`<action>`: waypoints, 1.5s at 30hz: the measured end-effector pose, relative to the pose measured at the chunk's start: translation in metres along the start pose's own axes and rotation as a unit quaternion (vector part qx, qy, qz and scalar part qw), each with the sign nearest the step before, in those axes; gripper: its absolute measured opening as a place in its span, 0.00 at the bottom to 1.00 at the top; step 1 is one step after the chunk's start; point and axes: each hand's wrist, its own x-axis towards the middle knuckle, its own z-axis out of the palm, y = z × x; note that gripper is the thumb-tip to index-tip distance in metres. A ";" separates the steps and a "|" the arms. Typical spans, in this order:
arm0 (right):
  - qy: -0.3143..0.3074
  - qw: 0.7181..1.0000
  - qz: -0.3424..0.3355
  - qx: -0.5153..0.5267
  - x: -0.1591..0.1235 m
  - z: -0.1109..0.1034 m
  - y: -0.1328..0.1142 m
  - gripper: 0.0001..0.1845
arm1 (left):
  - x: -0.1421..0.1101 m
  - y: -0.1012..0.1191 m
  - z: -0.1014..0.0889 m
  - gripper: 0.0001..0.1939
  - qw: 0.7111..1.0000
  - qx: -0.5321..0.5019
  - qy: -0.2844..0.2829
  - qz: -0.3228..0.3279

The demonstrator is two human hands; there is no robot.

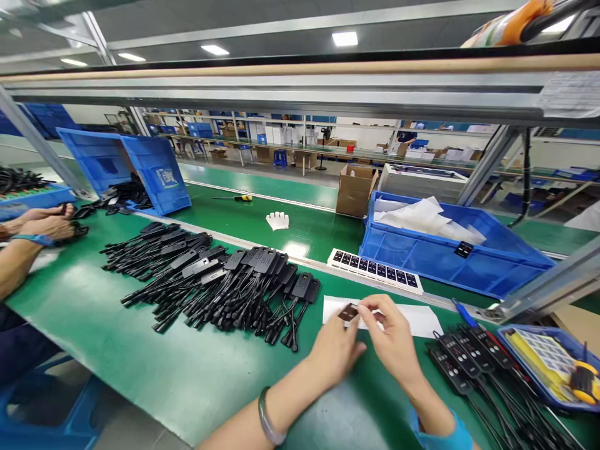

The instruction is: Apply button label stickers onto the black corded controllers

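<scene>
Sticker (348, 312) (dark, held) slants, long axis running away rightward.

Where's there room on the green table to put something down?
The biggest bare patch of table lies between the black cables, the near edge and the left forearm. Behind the cables, there's space around the glove and screwdriver. It's crowded right of the right hand, with devices and the tray.
</scene>
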 end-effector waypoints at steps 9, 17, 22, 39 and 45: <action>0.058 0.984 0.152 0.067 -0.052 -0.045 0.038 0.12 | 0.019 -0.062 -0.049 0.28 0.966 0.134 0.084 -0.205; 0.079 0.947 0.212 0.230 -0.063 -0.042 0.042 0.11 | -0.004 0.005 -0.018 0.16 0.856 -0.464 -0.077 -0.216; 0.079 0.946 0.221 0.222 -0.064 -0.043 0.038 0.11 | -0.022 0.035 0.001 0.21 0.619 -0.704 -0.163 -0.308; 0.015 0.953 0.249 0.171 -0.065 -0.044 0.032 0.14 | -0.029 0.042 -0.003 0.27 0.599 -0.720 -0.239 -0.256; 0.019 0.953 0.250 0.168 -0.064 -0.044 0.033 0.15 | -0.029 0.043 -0.006 0.26 0.599 -0.723 -0.240 -0.246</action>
